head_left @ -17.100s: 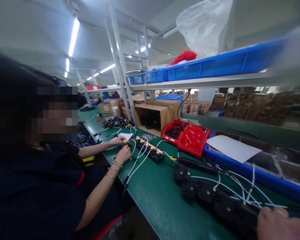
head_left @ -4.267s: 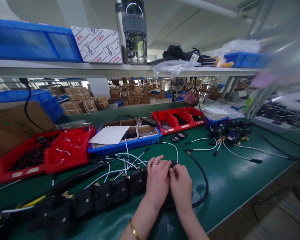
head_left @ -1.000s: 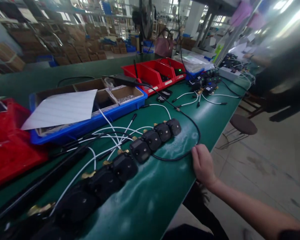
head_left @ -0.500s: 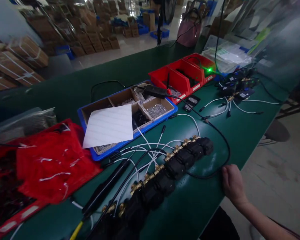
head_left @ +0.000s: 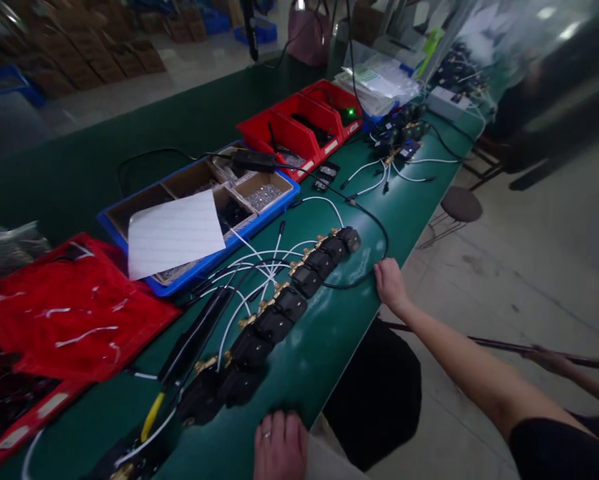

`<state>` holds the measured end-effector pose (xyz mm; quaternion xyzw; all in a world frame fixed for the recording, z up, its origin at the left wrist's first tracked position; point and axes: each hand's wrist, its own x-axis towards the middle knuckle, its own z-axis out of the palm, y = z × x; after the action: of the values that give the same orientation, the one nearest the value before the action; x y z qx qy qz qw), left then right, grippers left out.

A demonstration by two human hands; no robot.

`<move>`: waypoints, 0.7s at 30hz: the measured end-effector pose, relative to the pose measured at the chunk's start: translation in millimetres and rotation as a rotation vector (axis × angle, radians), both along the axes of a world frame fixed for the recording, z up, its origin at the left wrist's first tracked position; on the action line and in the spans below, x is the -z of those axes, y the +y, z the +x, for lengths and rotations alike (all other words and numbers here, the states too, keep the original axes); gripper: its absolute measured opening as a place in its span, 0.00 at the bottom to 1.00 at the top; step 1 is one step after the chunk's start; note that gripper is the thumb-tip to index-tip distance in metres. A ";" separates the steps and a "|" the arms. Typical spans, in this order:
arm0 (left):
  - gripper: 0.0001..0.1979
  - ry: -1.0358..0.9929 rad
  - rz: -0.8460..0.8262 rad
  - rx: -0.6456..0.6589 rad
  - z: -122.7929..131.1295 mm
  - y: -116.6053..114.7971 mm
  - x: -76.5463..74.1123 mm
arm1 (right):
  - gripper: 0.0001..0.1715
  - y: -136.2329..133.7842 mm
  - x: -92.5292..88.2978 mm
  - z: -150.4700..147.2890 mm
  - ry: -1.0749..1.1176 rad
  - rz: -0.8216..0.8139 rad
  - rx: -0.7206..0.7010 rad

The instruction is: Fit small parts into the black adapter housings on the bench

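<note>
You are stretching your right arm far out, and your right hand is resting on the near edge of the green table, fingers relaxed and holding nothing, just beside the black cable. Your left hand is lying flat and empty on the same edge, near the row of black valves, which is running diagonally across the table.
</note>
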<state>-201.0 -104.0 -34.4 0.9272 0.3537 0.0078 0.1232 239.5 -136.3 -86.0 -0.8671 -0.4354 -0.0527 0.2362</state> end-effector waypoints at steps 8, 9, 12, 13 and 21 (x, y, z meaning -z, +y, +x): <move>0.09 0.003 0.167 0.132 -4.6 1.5 12.9 | 0.17 2.2 2.3 -0.4 -0.012 0.044 0.008; 0.09 -0.002 0.180 0.139 -3.8 2.0 12.6 | 0.17 2.1 3.4 -0.5 -0.013 0.053 0.010; 0.09 -0.042 0.218 0.158 -1.7 3.3 12.2 | 0.17 2.4 7.8 0.0 -0.011 0.074 0.022; 0.09 -0.052 0.228 0.163 -1.3 3.6 12.2 | 0.17 3.0 9.4 0.3 -0.009 0.079 0.030; 0.10 -0.025 0.317 0.173 0.4 1.3 14.2 | 0.18 -29.9 18.1 -13.3 0.070 0.066 0.229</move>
<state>-200.6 -102.8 -48.5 0.9618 0.2656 0.0642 -0.0197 226.2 -166.2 -104.1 -0.9043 -0.3229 -0.0632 0.2720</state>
